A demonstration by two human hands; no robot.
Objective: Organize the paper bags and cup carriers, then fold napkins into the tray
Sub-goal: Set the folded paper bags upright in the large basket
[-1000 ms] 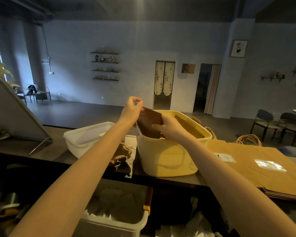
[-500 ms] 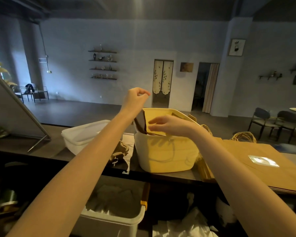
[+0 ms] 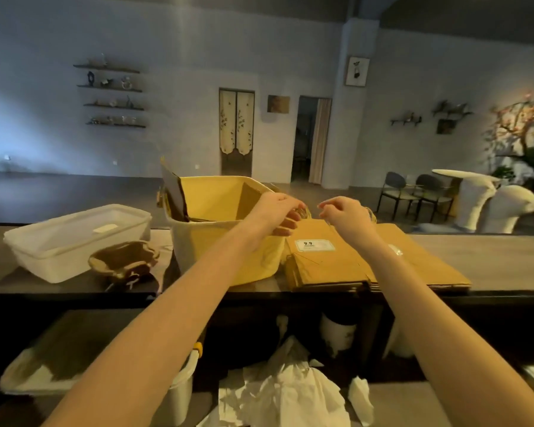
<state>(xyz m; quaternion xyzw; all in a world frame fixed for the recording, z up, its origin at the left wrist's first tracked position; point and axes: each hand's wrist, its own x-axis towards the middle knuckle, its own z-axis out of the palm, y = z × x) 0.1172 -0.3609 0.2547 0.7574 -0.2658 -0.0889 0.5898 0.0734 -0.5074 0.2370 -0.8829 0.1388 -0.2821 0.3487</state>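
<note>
Left hand: the left hand point(image 3: 275, 211) sits at frame centre over the top edge of the stack of flat brown paper bags point(image 3: 346, 257); its fingers point(image 3: 290, 218) curl at the twine handles, grip unclear.
Right hand: the right hand point(image 3: 347, 217), just right of it, has its fingers curled at the handles too; I cannot tell whether they pinch.
Bags: lying flat on the dark bench point(image 3: 490, 260), touching the yellow fabric basket point(image 3: 222, 238).
Basket: holds upright brown cardboard pieces point(image 3: 174, 192).
Left of frame: white plastic tub point(image 3: 74, 238), crumpled brown cup carrier point(image 3: 124, 260).

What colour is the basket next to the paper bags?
Yellow basket, clearest in the head view.
</note>
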